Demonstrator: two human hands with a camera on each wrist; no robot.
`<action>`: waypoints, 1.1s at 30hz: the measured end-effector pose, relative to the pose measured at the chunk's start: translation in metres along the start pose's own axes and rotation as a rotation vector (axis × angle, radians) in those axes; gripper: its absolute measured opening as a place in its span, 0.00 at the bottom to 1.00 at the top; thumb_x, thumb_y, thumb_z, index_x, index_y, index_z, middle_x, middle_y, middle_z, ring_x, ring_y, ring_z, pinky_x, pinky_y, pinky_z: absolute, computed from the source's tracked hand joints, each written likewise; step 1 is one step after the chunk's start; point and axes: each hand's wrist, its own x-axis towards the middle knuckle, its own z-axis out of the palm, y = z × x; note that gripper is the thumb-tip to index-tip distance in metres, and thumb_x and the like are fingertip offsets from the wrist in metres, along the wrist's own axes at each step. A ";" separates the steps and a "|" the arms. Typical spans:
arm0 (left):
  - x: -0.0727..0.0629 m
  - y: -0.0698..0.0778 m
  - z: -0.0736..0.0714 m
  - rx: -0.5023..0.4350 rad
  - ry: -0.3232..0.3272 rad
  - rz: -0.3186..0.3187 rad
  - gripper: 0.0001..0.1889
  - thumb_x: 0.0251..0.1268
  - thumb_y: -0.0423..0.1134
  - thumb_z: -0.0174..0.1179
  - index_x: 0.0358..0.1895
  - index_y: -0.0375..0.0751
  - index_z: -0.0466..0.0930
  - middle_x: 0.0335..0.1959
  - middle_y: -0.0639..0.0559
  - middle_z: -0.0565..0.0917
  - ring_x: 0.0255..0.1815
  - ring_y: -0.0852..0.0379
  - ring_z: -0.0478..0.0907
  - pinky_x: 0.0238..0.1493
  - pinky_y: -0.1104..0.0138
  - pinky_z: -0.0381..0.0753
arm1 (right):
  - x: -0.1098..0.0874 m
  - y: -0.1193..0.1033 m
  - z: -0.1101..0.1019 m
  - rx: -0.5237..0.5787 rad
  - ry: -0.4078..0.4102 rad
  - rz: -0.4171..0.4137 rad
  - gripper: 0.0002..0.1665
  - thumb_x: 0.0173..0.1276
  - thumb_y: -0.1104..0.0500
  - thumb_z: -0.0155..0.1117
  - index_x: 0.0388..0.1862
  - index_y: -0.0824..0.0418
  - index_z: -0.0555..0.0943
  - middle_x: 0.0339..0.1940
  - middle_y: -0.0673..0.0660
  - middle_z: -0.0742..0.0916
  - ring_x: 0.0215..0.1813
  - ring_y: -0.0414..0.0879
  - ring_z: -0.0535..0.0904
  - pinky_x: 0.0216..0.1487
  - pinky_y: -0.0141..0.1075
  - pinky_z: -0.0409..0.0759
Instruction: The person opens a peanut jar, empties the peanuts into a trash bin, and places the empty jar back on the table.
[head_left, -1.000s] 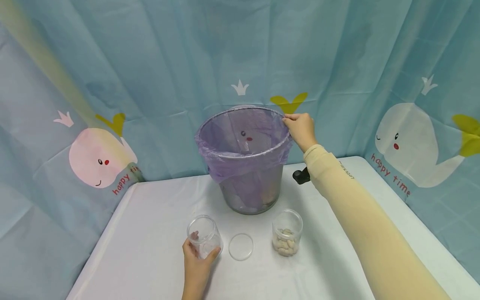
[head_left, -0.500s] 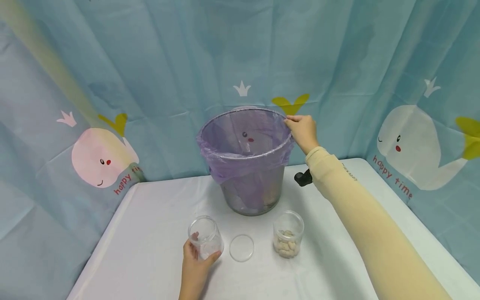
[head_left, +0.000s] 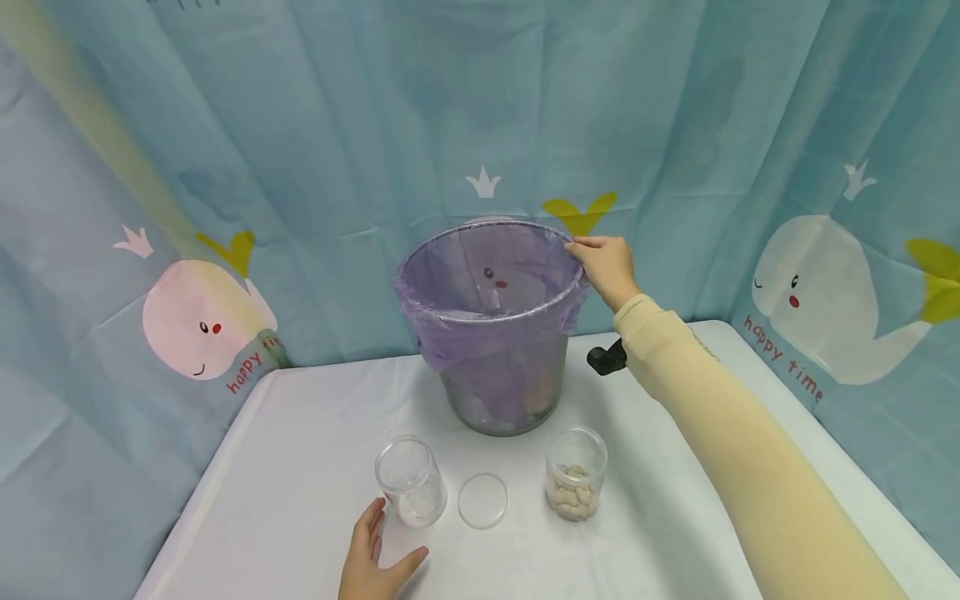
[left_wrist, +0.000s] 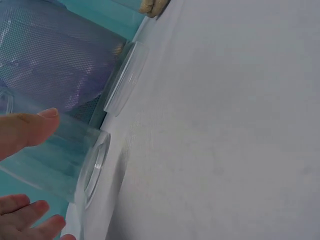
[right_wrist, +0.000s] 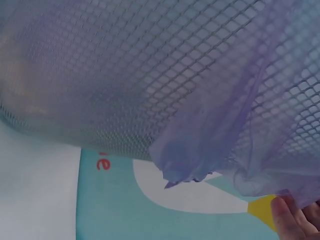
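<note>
A clear, round jar stands on the white table, with nothing visible inside. My left hand is just on its near side, thumb and fingers spread apart and not gripping it. In the left wrist view, the thumb overlaps the jar. My right hand pinches the right rim of a mesh waste bin, where a purple bin bag folds over the edge. The right wrist view shows the fingers at the hanging bag; their tips are partly hidden.
A clear round lid lies right of the jar. Further right stands another clear jar holding several pale, bean-shaped pieces. A black object is partly hidden behind the right sleeve. A blue curtain with whale prints surrounds the table.
My left hand has let go of the clear jar and drawn back toward the near side, its fingers spreading. The right hand has stayed at the bin's rim.
</note>
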 end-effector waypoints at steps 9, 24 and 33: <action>-0.010 -0.028 -0.004 0.173 -0.048 -0.020 0.54 0.43 0.42 0.80 0.71 0.27 0.55 0.71 0.28 0.65 0.72 0.29 0.61 0.69 0.37 0.66 | -0.012 0.013 -0.012 0.185 -0.030 0.025 0.30 0.74 0.45 0.59 0.64 0.65 0.78 0.65 0.62 0.81 0.56 0.43 0.81 0.67 0.36 0.79; -0.027 -0.021 0.009 0.106 -0.134 0.022 0.47 0.47 0.44 0.78 0.67 0.23 0.63 0.66 0.29 0.72 0.68 0.31 0.69 0.67 0.43 0.72 | -0.052 0.058 -0.041 0.142 -0.100 0.007 0.37 0.75 0.41 0.55 0.67 0.69 0.74 0.67 0.66 0.79 0.70 0.55 0.75 0.71 0.40 0.75; -0.027 0.003 0.021 0.069 -0.139 0.038 0.47 0.42 0.42 0.81 0.67 0.28 0.66 0.66 0.32 0.74 0.67 0.34 0.72 0.65 0.52 0.78 | -0.081 0.084 -0.045 0.060 -0.081 -0.009 0.36 0.75 0.40 0.54 0.69 0.65 0.74 0.67 0.64 0.79 0.68 0.47 0.77 0.68 0.30 0.76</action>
